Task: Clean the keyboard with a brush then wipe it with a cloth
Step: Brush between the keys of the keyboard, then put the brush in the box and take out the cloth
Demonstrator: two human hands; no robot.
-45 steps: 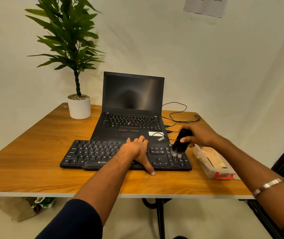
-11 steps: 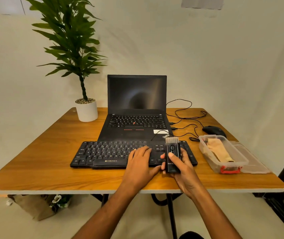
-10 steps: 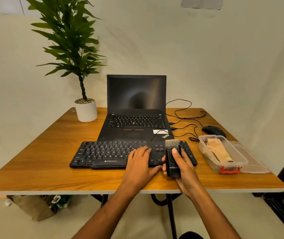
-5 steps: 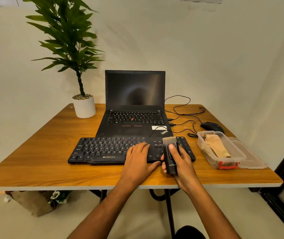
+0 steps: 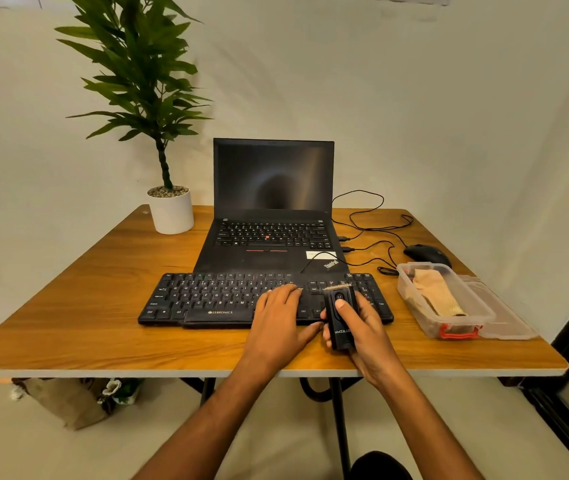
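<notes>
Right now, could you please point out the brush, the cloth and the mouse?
brush (image 5: 341,327), head view, on its black handle.
cloth (image 5: 437,296), head view, on its folded middle.
mouse (image 5: 426,253), head view, on its top shell.

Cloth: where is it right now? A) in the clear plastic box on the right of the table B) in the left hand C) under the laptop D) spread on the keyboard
A: the beige cloth lies in the clear plastic box at the table's right side, while the right hand holds the brush and the left hand rests on the keyboard.
</notes>
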